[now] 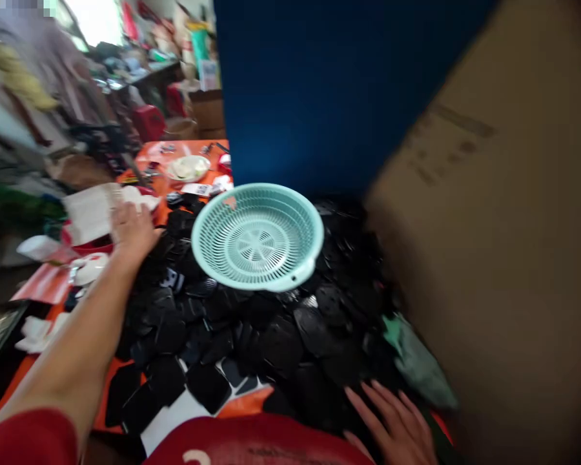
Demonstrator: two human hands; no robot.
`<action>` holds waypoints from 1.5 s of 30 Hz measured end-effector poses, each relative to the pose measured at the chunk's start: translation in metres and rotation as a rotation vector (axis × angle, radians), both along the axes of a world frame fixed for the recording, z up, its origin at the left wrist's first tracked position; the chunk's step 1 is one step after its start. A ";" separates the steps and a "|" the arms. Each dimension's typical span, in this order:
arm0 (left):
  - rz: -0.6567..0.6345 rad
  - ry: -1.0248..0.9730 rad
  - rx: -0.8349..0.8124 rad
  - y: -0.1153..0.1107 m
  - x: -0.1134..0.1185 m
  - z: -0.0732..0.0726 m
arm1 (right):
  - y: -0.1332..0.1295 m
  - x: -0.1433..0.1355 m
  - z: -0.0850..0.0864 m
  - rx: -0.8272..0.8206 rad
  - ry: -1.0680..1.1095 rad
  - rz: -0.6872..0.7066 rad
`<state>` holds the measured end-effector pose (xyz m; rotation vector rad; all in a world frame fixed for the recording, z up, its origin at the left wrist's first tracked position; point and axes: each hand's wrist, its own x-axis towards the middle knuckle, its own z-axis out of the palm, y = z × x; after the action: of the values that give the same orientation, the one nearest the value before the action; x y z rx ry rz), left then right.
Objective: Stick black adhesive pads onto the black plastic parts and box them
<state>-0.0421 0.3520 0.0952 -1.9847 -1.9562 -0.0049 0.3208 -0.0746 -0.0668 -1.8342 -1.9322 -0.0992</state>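
Observation:
My left hand [132, 227] reaches out to the far left, over a white sheet or cloth [90, 213] on a red container [94, 247]. Its thumb stands apart and its fingers look stretched out, though motion blurs them. Near the front edge my right hand [397, 423] is open, fingers spread, beside the flat black pieces [281, 342]. These thin pieces with rounded corners lie heaped across the table. On top of the heap, between my hands, sits a light teal plastic colander [256, 245] with nothing in it.
A blue panel [310, 97] rises behind the heap, and a large cardboard sheet [503, 226] leans along the right. A grey-green bundle [423, 365] lies at its foot. A pale plate [188, 168] rests on the orange tabletop [150, 154]. A blurred person [53, 71] is at the far left.

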 end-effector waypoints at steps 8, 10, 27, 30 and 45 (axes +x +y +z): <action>-0.903 -0.393 0.185 -0.183 0.025 -0.009 | 0.006 -0.020 0.029 -0.052 0.018 0.009; -1.319 -0.356 -0.078 -0.211 0.055 -0.026 | 0.006 -0.023 0.031 -0.047 0.047 -0.009; -2.369 -0.043 -0.539 -0.265 0.207 -0.105 | 0.028 0.001 0.021 0.254 0.924 -0.076; -2.349 -0.017 -0.562 -0.262 0.209 -0.119 | 0.036 -0.001 0.024 0.260 1.095 -0.147; -2.147 -0.025 -0.717 -0.254 0.195 -0.120 | -0.029 -0.020 0.040 0.289 1.279 -0.672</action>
<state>0.1529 0.0980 -0.0247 -3.2419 1.0527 0.1334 0.3008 -0.1037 -0.0266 -1.5851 -0.3950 0.4483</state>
